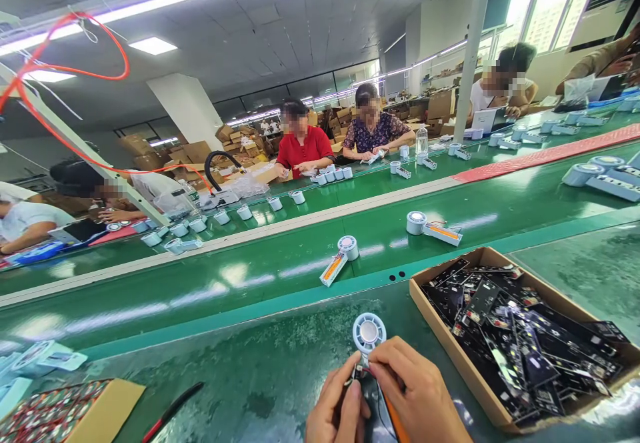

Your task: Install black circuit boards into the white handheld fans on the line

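Observation:
At the bench's front edge my left hand [337, 406] is closed on the end of a small dark circuit board [357, 371], which my fingers mostly cover. My right hand [423, 386] pinches the red and black wire [367, 370] right beside it, and the fingertips of both hands nearly meet there. Just beyond them a light-blue round housing [369, 331] with a silver centre lies on the bench. An orange strip [395, 419] shows beneath my right hand, partly hidden by it.
To the right, a cardboard tray [460, 369] holds many black circuit boards. A box [107, 416] of red-wired parts and a dark cable [175, 406] lie at left. Beyond, a green conveyor [280, 253] carries blue units [347, 247]; several people sit across it.

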The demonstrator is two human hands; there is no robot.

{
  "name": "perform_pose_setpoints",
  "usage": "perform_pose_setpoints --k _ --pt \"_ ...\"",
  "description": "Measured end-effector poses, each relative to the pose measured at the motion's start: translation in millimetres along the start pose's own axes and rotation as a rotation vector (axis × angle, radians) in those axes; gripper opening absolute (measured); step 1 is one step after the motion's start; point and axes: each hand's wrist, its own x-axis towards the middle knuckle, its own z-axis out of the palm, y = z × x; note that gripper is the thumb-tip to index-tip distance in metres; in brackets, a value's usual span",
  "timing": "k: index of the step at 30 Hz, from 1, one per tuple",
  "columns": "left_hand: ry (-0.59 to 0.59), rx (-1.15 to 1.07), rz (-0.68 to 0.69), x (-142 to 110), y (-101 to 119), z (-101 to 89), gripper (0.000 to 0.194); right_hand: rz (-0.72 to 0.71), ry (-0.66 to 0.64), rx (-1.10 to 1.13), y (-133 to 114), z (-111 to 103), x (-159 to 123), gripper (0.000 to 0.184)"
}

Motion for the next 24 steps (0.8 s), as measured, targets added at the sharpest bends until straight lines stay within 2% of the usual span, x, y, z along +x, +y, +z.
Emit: perform_pose_setpoints --k 6,10,15,20,24 --pt "0.003 0.077 0.107 4 -6 -0.4 0.054 -0.124 -0.118 -0.161 4 0 1 0.024" --pt "0.06 0.153 0.189 4 -9 2.2 0.051 -0.168 -0.156 -0.195 4 -1 4 0.026" --pt "0.121 0.32 0.263 3 -7 6.5 0.05 -0.206 -0.167 -0.246 6 0 5 0.025" --pt "0.165 0.374 0.338 2 -7 11.8 0.048 -0.22 -0.108 -0.238 8 1 4 0.023" --pt "0.213 0.415 0.407 1 -9 17.9 0.044 -0.228 -0.121 -0.247 9 2 4 0.025"
